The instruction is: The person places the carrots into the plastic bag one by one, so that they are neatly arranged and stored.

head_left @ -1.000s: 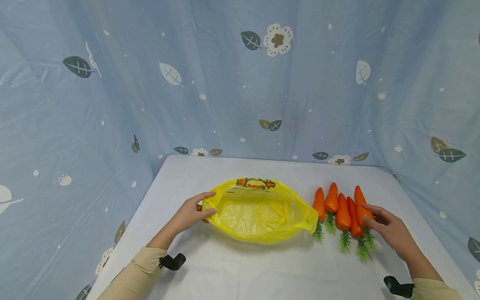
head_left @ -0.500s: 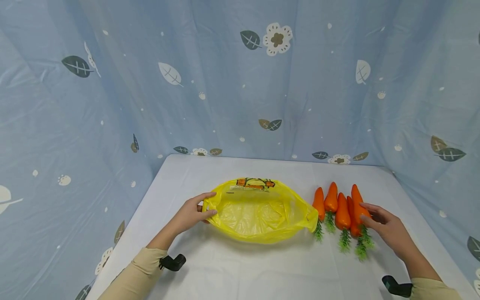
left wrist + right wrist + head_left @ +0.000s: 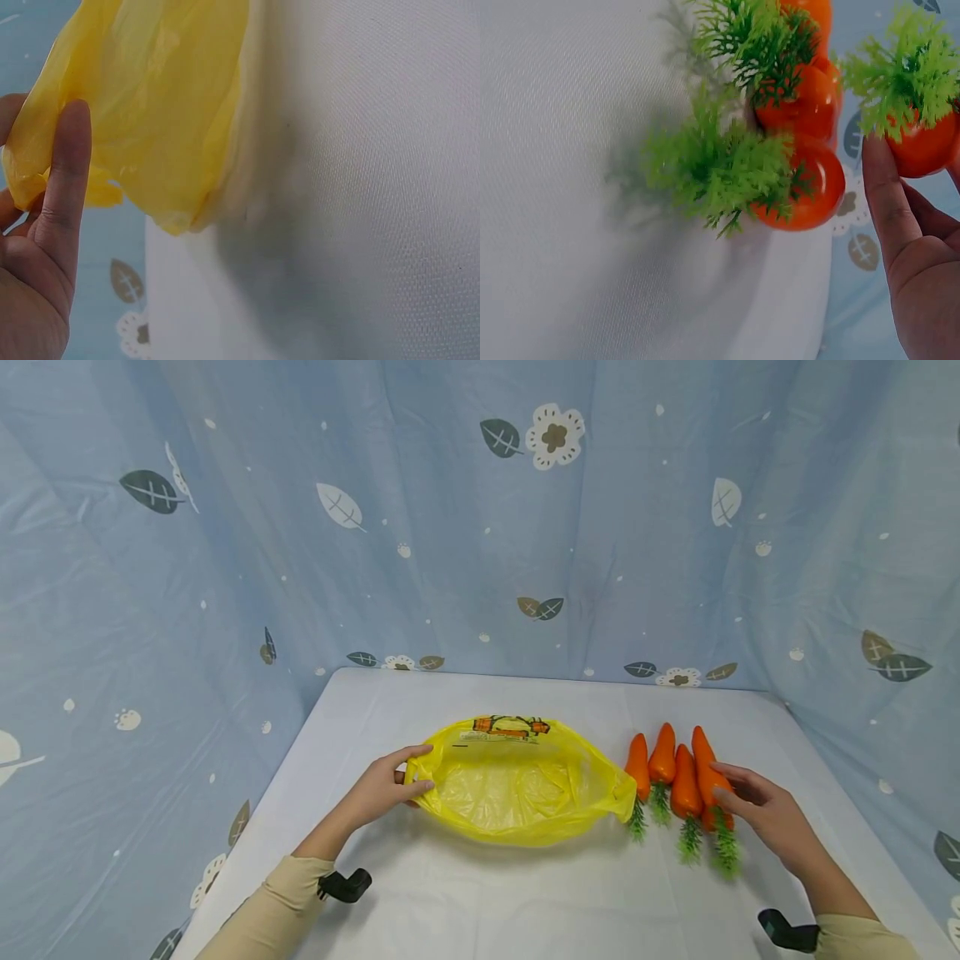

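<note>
A yellow plastic bag (image 3: 498, 802) with an orange print lies with its mouth spread toward me. My left hand (image 3: 386, 787) pinches the bag's left rim; in the left wrist view the thumb lies along the yellow film (image 3: 165, 112). At the right, my right hand (image 3: 772, 817) grips an orange carrot (image 3: 708, 772) with a green leafy top, thumb and fingers on its side. The right wrist view shows this carrot (image 3: 922, 150) raised clear of the others. Beneath it, another carrot (image 3: 709, 820) is mostly hidden in the head view.
Three more carrots, a left one (image 3: 637, 764), a middle one (image 3: 663, 756) and a right one (image 3: 684, 785), lie beside the bag's right end, tops toward me. A white cloth (image 3: 540, 902) covers the table. Blue patterned curtains (image 3: 450, 527) stand at the back and sides.
The right hand has shifted slightly left with its carrot, which now overlaps the carrot beside it. The left hand and the bag have stayed in place.
</note>
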`<state>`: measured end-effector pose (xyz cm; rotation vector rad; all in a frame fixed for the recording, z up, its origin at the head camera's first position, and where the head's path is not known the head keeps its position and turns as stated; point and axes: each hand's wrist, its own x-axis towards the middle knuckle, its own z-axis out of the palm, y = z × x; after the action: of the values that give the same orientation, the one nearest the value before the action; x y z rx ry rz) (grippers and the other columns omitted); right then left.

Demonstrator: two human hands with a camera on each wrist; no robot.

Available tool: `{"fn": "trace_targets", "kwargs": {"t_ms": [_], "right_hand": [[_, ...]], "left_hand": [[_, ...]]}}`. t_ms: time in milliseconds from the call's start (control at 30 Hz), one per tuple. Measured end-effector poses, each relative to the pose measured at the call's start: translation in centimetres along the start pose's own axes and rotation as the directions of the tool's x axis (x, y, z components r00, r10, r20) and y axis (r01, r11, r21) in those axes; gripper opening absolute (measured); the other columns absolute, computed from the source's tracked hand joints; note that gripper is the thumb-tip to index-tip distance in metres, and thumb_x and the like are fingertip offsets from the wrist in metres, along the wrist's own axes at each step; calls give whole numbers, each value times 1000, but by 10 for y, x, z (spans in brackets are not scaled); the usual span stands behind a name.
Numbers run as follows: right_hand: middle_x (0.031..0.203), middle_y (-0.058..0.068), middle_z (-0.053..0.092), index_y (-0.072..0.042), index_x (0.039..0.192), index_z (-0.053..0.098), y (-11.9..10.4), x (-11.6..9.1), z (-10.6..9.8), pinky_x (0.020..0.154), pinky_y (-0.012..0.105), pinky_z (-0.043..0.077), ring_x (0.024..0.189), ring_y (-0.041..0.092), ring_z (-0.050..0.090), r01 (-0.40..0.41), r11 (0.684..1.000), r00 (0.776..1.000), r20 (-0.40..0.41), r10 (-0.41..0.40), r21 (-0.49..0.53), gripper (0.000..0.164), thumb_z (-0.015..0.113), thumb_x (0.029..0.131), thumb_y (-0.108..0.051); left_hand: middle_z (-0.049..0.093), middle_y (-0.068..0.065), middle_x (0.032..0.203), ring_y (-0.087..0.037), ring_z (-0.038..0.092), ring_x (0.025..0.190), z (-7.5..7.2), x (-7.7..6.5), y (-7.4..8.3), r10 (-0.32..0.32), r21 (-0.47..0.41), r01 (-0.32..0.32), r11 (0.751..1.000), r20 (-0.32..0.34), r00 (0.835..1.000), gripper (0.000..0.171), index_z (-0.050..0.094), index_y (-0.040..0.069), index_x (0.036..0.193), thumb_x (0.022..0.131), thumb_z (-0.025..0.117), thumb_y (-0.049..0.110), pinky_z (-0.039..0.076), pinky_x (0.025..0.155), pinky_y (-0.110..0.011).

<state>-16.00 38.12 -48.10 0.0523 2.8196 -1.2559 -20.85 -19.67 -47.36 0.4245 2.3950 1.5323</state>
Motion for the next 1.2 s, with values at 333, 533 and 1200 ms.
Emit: {"fn": "trace_targets", "kwargs": {"t_ms": [333, 533, 1200], "right_hand": [[146, 26, 49, -5, 153, 45, -7, -1, 5, 77, 17, 51, 98, -18, 45, 8, 999, 1000, 8, -8, 33, 65, 58, 103, -46], [148, 24, 47, -8, 153, 46, -11, -2, 7, 79, 17, 51, 101, -17, 47, 41, 998, 999, 15, -42, 45, 62, 58, 104, -44], [140, 19, 53, -10, 151, 49, -25, -3, 20, 73, 31, 57, 92, 10, 59, 70, 992, 997, 6, -71, 101, 57, 61, 103, -39]], "left_hand": [[60, -26, 128, -22, 72, 86, -1, 1, 0, 3, -11, -3, 1000, 10, 1000, 66, 46, 6, 152, 95, 75, 19, 61, 74, -49], [61, -22, 127, -21, 72, 85, -1, 0, 1, 2, 2, -2, 1000, 7, 1000, 66, 46, 6, 152, 95, 75, 20, 61, 74, -49], [60, -22, 129, -21, 72, 85, 0, -1, 3, -12, -2, 12, 1000, 0, 1000, 66, 46, 7, 152, 94, 76, 20, 61, 75, -49]]}}
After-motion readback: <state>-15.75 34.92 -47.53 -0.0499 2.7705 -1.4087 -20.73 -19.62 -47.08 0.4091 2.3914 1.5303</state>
